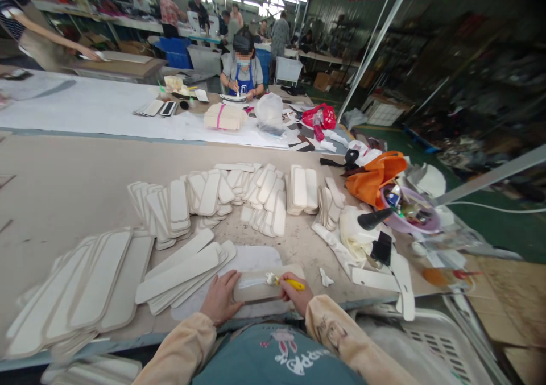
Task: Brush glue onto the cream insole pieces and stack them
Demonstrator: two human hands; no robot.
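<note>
My right hand [295, 294] is closed around a yellow-handled brush [296, 284]; its whitish, clumped head rests on a long beige panel [253, 294] with rounded corners. A wet, glossy streak runs over the left part of that panel. At the panel's left end, my left hand [220, 298] grips the edge, thumb along the near side and fingers at the far side. Beneath lies a pale sheet [260, 255]. Close to my left hand, several long white panels [183, 274] are fanned out. A crumpled white scrap [326, 277] sits right of the brush.
Larger panels [102, 280] spread at left; shorter stacks [209, 191] line the table's middle. At right are an orange bag [375, 177], a purple basin [416, 226] and a black phone-like object [381, 248]. A masked co-worker [243, 72] sits across, behind another table [106, 109].
</note>
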